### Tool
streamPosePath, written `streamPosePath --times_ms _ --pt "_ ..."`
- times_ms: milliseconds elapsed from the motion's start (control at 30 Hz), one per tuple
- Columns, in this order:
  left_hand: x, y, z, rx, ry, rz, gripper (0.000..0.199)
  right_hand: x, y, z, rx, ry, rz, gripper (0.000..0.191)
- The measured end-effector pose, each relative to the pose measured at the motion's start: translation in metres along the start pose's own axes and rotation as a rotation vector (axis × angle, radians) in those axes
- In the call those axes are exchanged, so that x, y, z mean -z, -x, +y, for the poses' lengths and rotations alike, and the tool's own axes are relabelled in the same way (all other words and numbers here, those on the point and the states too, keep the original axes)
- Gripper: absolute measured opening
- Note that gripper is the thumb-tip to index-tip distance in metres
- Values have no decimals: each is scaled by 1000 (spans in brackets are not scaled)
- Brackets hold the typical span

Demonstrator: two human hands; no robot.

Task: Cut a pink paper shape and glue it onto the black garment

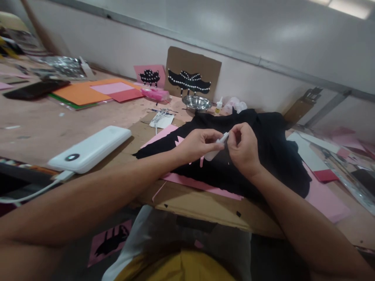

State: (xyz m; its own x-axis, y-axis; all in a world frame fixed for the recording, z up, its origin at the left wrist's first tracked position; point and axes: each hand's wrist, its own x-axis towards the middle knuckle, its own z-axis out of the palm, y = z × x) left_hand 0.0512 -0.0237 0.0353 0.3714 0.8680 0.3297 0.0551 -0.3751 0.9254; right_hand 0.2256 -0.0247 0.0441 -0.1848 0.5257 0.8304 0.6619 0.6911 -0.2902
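Observation:
My left hand (196,147) is closed round a small white glue bottle (210,156), its narrow nozzle tilted up to the right. Thumb and fingertips of my right hand (243,150) are pinched together at the nozzle's tip; whatever lies between them is too small to make out. Below both hands spreads a crumpled black cloth (275,164). Pink paper (202,184) shows from under its front edge, and cut pink shapes (180,140) lie on the cloth by my left hand.
Cardboard (211,207) covers the table's front edge. A white power bank (90,150) with a cable lies left. Behind the cloth are a metal bowl (196,103), another small bottle (218,106) and a beaded black cutout on a brown board (193,58). Coloured sheets (79,93) lie back left.

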Motion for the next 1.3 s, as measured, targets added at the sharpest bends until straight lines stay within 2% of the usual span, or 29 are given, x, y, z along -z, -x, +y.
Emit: streamPosePath --times_ms 67,133,233,333,633,767,833,967,1067,1167,1300 --pt "-2 1 1 1 -21 40 26 0 0 0 5 -1 4 13" --pt "-4 3 4 33 -22 37 26 1 1 2 104 25 6 15" --pt "-7 6 8 112 46 -31 26 5 1 9 284 88 3 18" --pt "-8 7 8 184 121 -80 27 7 1 16 388 121 -16 20" --pt "-8 9 3 284 291 -130 26 6 0 25 451 111 -74 18" --pt "-1 3 3 277 407 -48 30 6 2 16 475 -3 -193 16" --pt "3 0 3 225 421 17 29 7 2 10 393 -59 -202 13" --pt "7 -3 1 138 326 52 26 11 -1 4 -14 -178 -82 10" --pt "8 -4 -2 83 308 67 24 12 -3 4 -266 -360 -130 15" --pt "8 -4 -6 58 310 44 23 9 -3 1 -405 -515 -174 18" --pt "7 -2 -8 82 339 -5 31 5 -2 -3 -486 -686 -170 17"
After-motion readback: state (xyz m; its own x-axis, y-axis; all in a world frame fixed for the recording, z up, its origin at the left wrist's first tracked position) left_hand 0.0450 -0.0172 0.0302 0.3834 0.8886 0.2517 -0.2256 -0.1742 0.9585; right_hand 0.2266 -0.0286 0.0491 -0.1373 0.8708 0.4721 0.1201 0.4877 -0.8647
